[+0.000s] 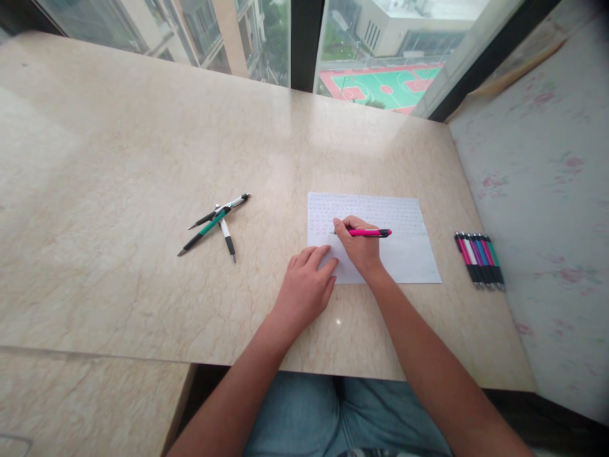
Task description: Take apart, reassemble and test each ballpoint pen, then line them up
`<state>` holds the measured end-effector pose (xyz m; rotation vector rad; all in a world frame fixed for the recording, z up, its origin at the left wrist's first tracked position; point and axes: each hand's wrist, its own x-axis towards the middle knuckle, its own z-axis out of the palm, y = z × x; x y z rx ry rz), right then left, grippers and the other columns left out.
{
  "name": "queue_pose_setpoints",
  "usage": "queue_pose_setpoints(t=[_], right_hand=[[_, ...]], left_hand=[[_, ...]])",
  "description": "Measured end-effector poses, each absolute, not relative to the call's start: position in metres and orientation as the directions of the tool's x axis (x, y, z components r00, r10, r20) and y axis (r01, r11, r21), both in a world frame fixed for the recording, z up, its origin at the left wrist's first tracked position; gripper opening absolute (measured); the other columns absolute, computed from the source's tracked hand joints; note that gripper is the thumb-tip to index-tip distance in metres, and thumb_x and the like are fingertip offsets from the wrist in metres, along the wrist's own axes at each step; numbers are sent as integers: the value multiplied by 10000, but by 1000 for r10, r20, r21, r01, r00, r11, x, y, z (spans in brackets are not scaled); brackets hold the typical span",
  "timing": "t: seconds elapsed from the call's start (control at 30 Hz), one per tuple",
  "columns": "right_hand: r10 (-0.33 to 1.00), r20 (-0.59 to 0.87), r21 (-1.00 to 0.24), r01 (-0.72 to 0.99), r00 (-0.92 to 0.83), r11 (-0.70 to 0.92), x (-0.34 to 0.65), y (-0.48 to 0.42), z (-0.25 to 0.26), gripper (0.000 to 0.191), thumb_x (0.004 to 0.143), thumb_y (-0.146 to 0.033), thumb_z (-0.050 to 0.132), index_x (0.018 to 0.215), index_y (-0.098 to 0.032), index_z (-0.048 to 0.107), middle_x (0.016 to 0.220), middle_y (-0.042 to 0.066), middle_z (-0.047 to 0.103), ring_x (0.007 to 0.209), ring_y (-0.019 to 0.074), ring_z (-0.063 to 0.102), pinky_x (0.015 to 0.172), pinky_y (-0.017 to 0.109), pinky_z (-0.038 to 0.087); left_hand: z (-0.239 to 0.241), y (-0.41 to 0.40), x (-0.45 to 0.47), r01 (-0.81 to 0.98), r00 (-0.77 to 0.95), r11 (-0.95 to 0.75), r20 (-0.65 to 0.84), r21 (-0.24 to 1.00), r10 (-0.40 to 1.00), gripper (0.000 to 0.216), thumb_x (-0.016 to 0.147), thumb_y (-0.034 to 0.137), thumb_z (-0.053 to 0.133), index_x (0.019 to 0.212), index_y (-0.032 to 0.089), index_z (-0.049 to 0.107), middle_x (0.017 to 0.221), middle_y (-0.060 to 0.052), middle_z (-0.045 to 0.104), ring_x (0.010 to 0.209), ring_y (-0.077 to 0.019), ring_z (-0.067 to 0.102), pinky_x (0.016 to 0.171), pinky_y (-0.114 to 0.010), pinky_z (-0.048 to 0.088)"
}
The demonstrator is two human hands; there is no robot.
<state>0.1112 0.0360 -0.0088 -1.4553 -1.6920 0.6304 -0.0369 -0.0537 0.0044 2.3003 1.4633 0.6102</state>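
My right hand [362, 247] is closed round a pink pen [365, 233] with a black clip end, its tip down at the left part of a white sheet of paper [399, 260]. Rows of small handwriting cover the sheet's upper half; the lower half is blank. Flat on the paper's lower left corner and the stone top beside it lies my left hand [309, 282], fingers stretched out and holding nothing. Its fingertips rest just below and left of the pen tip, which is partly hidden by the right hand's fingers.
Left of the paper, a green-and-black pen [205, 231] lies crossed with white-and-black pens [227, 240]. Several coloured pens [479, 260] lie side by side at the right, near the flowered wall [547, 222]. Windows border the far edge of the stone counter [133, 152].
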Motion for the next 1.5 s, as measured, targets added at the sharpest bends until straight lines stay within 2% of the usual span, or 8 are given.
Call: queue_pose_setpoints(t=[0.23,1.1,1.5], right_hand=[[958,282,-731,637,-44,245,109,36,-9,404,926,-430,518,587,-214,491,560,-16,552,527,118,464,578,270,382],[917,397,-663,681,-32,311,109,36,-13,392,938,-328,512,574,-206,431,534,-41,462,499,95,407,537,259,326],[928,371,-723,634,20,275,112,36,-12,398,934,-324,497,565,-211,400,524,-47,430,501,100,401,544,271,321]], left_hand=[[7,-53,-37,758,377,-407,167,510,911,283,889,198,549,1162,199,624,1380,-145,555,1245,-331,493,1009,-520,428],[7,-53,-38,772,384,-419,176,477,907,290,897,209,553,1175,177,631,1385,-141,557,1235,-323,501,1001,-511,451],[6,-53,-37,775,385,-415,164,477,908,304,896,214,559,1188,174,631,1389,-142,554,1239,-325,499,1007,-513,447]])
